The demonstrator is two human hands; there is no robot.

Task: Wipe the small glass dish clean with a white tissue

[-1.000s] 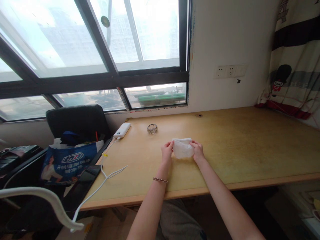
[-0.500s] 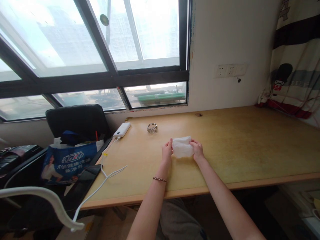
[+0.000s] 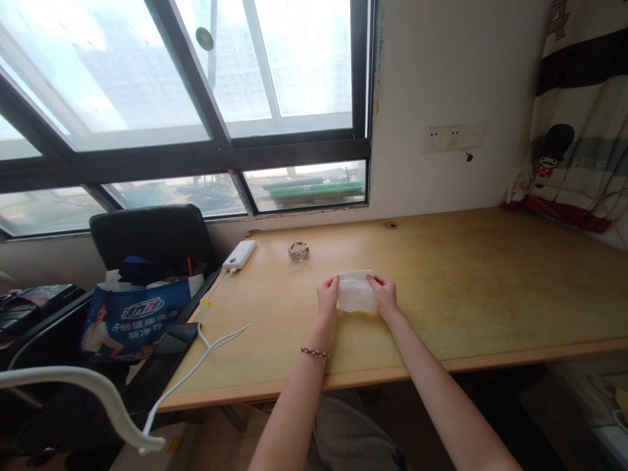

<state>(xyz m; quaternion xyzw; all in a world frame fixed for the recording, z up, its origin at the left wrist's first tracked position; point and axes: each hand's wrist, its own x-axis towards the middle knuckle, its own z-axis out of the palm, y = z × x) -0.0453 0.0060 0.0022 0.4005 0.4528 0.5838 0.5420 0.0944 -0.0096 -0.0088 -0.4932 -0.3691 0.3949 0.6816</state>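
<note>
A thin white tissue (image 3: 356,293) is stretched between my two hands above the wooden desk (image 3: 471,281). My left hand (image 3: 328,296) pinches its left edge, with the thumb on top. At the opposite edge, my right hand (image 3: 384,294) grips the tissue between thumb and fingers. The upper border of the tissue is straight and looks folded over; its lower part hangs loose. Beyond my left hand, a silver openwork ring-shaped object, like a bracelet (image 3: 299,252), rests on the desk. A braided band circles my left wrist.
A white power bank (image 3: 239,255) with a white cable (image 3: 210,347) lies along the desk's left edge. A blue bag (image 3: 142,320) sits on the black chair (image 3: 152,235) at left. A white curved tube (image 3: 73,379) crosses the lower left. Wall sockets (image 3: 444,137) are behind the desk.
My right hand has shifted slightly left, its thumb now on the tissue's top edge. That edge has become straighter and looks folded over. My left hand has barely moved.
</note>
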